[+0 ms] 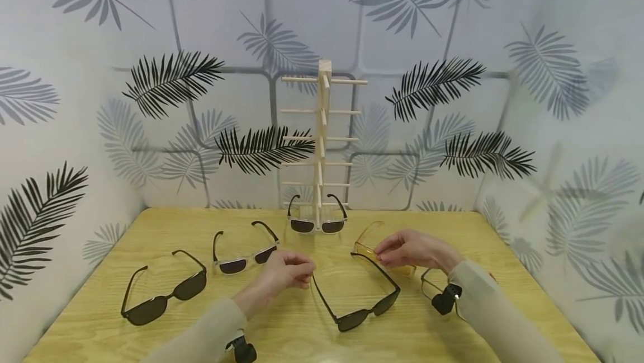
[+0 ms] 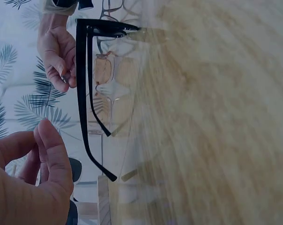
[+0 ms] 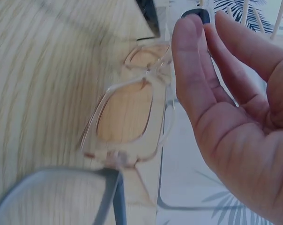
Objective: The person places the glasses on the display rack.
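Observation:
Black sunglasses (image 1: 354,320) lie between my hands, their temples pointing away from me. Close to the tip of their left temple is my left hand (image 1: 284,273), fingers loosely bent. In the left wrist view, this hand's thumb and fingertips come near each other with nothing between them, and the black temples (image 2: 81,89) are beyond. My right hand (image 1: 420,250) hovers over the glasses with clear frames and orange lenses (image 3: 125,112). Its fingers are relaxed and hold nothing. Below my right wrist, thin-framed glasses with clear lenses (image 1: 426,284) are partly hidden by the sleeve.
A wooden display rack (image 1: 322,145) with several pegs stands at the back. Clear-framed sunglasses with dark lenses (image 1: 303,226) sit at its foot. On the left of the wood-grain table (image 1: 282,335) are another clear-framed pair (image 1: 233,266) and black sunglasses (image 1: 147,311).

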Action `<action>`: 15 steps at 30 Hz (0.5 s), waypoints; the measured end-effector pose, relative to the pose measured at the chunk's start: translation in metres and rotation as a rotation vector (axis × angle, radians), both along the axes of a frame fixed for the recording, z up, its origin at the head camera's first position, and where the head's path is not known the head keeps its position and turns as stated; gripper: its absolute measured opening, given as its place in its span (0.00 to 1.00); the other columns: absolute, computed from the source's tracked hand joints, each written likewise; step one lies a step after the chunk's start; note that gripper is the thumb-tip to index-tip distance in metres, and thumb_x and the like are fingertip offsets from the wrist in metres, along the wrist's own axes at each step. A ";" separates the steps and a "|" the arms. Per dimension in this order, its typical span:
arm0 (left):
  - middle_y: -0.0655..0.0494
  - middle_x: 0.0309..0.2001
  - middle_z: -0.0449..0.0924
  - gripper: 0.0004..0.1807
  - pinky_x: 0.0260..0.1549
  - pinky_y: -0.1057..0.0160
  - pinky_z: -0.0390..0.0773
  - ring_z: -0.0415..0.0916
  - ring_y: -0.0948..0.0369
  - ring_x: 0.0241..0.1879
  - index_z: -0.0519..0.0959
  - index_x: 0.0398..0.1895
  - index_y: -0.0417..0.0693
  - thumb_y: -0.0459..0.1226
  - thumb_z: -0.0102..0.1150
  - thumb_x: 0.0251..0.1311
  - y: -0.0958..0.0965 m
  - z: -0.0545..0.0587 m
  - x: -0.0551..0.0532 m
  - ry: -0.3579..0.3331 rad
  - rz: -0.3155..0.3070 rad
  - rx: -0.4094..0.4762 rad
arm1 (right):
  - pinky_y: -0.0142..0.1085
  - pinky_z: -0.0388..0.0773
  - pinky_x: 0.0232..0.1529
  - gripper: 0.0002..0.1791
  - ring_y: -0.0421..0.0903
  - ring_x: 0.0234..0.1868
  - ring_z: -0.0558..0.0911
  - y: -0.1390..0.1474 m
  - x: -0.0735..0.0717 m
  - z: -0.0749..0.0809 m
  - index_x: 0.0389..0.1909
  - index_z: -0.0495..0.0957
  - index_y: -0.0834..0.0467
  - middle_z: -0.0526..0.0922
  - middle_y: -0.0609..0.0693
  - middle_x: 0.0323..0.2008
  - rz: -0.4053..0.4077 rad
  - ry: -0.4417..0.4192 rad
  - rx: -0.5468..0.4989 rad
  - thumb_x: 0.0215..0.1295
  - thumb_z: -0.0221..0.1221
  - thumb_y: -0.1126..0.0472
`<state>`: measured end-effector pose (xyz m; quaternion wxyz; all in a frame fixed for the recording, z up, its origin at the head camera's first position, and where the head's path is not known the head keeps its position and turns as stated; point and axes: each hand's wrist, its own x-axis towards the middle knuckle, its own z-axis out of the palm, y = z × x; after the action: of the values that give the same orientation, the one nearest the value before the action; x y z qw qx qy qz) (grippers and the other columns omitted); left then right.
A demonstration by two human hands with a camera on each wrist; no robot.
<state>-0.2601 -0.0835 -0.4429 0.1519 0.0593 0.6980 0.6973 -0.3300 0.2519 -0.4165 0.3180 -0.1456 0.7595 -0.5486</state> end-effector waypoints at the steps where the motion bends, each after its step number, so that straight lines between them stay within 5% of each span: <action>1: 0.51 0.32 0.82 0.15 0.33 0.63 0.85 0.79 0.64 0.28 0.79 0.48 0.28 0.33 0.62 0.64 0.001 0.000 0.002 -0.005 -0.004 -0.001 | 0.41 0.82 0.54 0.20 0.42 0.44 0.85 0.002 0.001 0.000 0.56 0.73 0.76 0.84 0.57 0.46 0.010 0.008 0.015 0.66 0.60 0.70; 15: 0.51 0.36 0.81 0.12 0.36 0.60 0.86 0.82 0.62 0.31 0.80 0.45 0.34 0.32 0.65 0.61 0.002 -0.007 0.016 -0.099 -0.117 -0.037 | 0.33 0.85 0.38 0.14 0.41 0.35 0.85 0.014 0.010 -0.002 0.49 0.79 0.72 0.86 0.51 0.36 0.138 -0.002 0.108 0.64 0.62 0.71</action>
<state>-0.2438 -0.0817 -0.4498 0.2279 0.0626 0.6979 0.6761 -0.3196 0.2663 -0.4181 0.3630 -0.1798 0.7757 -0.4839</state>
